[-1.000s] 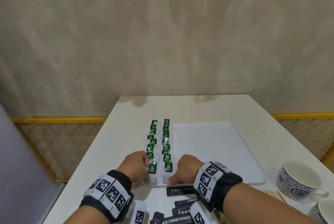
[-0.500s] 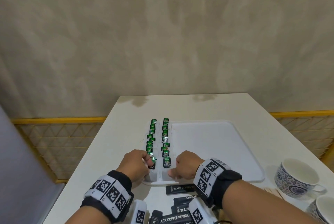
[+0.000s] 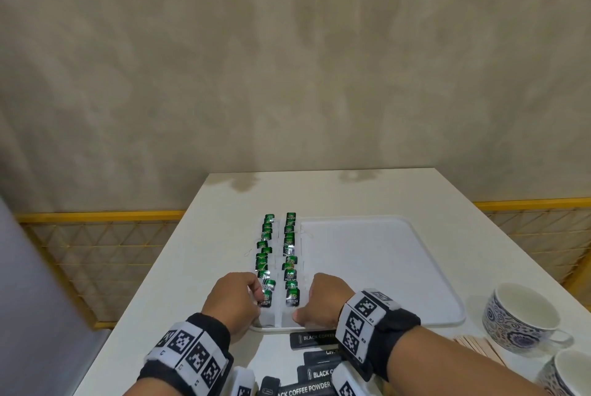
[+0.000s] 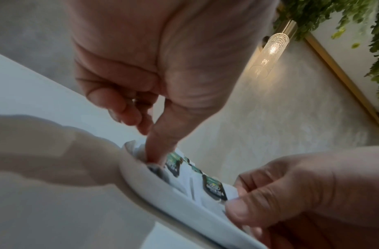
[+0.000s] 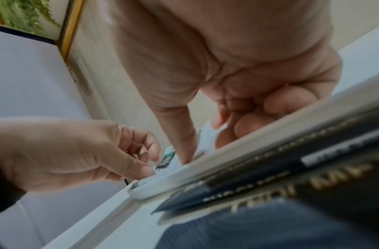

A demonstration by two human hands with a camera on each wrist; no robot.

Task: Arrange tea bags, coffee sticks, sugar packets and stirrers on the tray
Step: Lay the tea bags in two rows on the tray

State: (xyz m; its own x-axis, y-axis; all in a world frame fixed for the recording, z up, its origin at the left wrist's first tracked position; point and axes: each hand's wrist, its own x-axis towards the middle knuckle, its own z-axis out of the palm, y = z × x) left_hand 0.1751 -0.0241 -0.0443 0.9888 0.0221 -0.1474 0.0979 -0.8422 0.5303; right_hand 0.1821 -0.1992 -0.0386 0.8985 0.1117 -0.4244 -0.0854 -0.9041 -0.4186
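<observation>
A white tray [image 3: 383, 267] lies on the table. Along its left side run two rows of tea bags [image 3: 289, 255] with green tags. My left hand [image 3: 257, 298] is at the near end of the left row, its thumb and curled fingers pinching the nearest tea bag [image 3: 266, 299]. My right hand [image 3: 303, 303] grips the nearest tea bag [image 3: 292, 296] of the right row, thumb on its near edge. In the left wrist view, my left thumb [image 4: 158, 148] presses down inside the tray rim. Black coffee sticks [image 3: 311, 336] lie just in front of the tray. Wooden stirrers [image 3: 476, 346] lie at the right.
Two patterned cups [image 3: 524, 319] stand at the right front of the table, next to the stirrers. The white table [image 3: 198, 251] ends at a beige wall behind, and yellow mesh railings [image 3: 96, 251] flank both sides.
Both hands stay at the near ends of the rows with small finger shifts. The nearest tea bags have been nudged slightly away from me.
</observation>
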